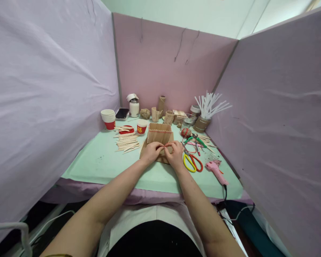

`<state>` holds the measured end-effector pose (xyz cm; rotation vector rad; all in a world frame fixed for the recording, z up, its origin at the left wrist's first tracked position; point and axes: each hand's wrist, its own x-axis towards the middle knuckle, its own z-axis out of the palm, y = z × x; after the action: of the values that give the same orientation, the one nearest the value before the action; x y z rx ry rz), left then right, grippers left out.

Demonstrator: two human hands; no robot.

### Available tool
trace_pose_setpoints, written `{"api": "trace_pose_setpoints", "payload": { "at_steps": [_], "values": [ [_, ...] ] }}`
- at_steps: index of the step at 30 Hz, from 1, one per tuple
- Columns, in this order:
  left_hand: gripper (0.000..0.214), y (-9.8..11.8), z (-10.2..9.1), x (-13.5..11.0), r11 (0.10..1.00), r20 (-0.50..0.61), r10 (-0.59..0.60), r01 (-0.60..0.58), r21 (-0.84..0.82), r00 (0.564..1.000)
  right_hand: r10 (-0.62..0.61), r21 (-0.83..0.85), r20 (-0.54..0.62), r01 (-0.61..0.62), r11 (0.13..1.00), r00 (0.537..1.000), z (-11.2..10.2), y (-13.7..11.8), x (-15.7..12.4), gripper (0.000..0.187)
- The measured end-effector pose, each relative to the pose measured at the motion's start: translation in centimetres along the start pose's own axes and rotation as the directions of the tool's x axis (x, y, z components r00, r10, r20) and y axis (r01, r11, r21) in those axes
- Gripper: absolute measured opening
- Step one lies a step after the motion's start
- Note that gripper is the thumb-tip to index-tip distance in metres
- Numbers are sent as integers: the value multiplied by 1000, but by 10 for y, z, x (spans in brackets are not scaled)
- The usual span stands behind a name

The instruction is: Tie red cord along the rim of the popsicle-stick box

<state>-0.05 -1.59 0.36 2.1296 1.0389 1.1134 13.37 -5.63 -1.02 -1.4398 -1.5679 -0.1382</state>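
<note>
My left hand [150, 152] and my right hand [176, 153] meet in front of me on a brown cardboard sheet [143, 151]. Both hands are closed in a pinch on a thin red strand [166, 144] stretched between their fingertips. Just behind the fingers stands a small open box built of wooden craft sticks [159, 133]. The fingers lie close to its front wall; I cannot tell whether they touch it.
Loose craft sticks [127, 141] lie to the left, with red paper cups [141, 126] and a cup stack [108, 119]. To the right are yellow-and-red scissors [192, 163], green pliers [196, 141], a pink glue gun [216, 171] and a jar of white rods [203, 121]. Fabric partitions enclose the table.
</note>
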Motion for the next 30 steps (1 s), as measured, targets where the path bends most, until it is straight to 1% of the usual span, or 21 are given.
{"api": "trace_pose_setpoints", "payload": {
  "at_steps": [4, 7, 10, 13, 16, 18, 20, 22, 24, 26, 30],
  "values": [
    [19, -2, 1, -1, 998, -2, 39, -38, 50, 999, -41, -44, 6, 41, 998, 999, 0, 1, -1, 10],
    [20, -3, 1, -1, 998, 8, 33, -34, 45, 999, -49, -51, 15, 49, 997, 999, 1, 1, -2, 8],
    [20, -3, 1, 2, 999, 29, -37, 38, -27, 999, -37, 7, 29, 37, 999, 999, 0, 0, -1, 9],
    [19, -6, 1, 5, 981, 64, -109, 117, -152, 992, -19, 135, 31, 14, 991, 999, 0, 0, 2, 10],
    [20, -8, 2, 7, 956, 76, -138, 153, -250, 987, 30, 277, 30, -37, 960, 999, 2, 2, 4, 11],
    [21, -7, 2, 7, 949, 74, -147, 162, -269, 986, 85, 355, 50, -97, 930, 995, 6, 6, 5, 12],
    [21, -4, 2, 6, 956, 64, -148, 159, -246, 987, 160, 417, 94, -184, 890, 983, 10, 11, 5, 15],
    [21, 0, 1, 4, 967, 53, -138, 146, -207, 989, 237, 470, 145, -277, 838, 961, 15, 16, 5, 17],
    [22, 4, 0, 2, 976, 51, -118, 125, -178, 992, 286, 501, 183, -340, 796, 941, 18, 19, 5, 18],
    [23, 5, -1, 1, 982, 46, -99, 105, -158, 994, 299, 504, 193, -356, 787, 934, 19, 20, 4, 18],
    [22, -1, 1, 1, 988, 11, -91, 92, -127, 996, 265, 472, 174, -316, 823, 949, 18, 20, 3, 19]
  ]
}}
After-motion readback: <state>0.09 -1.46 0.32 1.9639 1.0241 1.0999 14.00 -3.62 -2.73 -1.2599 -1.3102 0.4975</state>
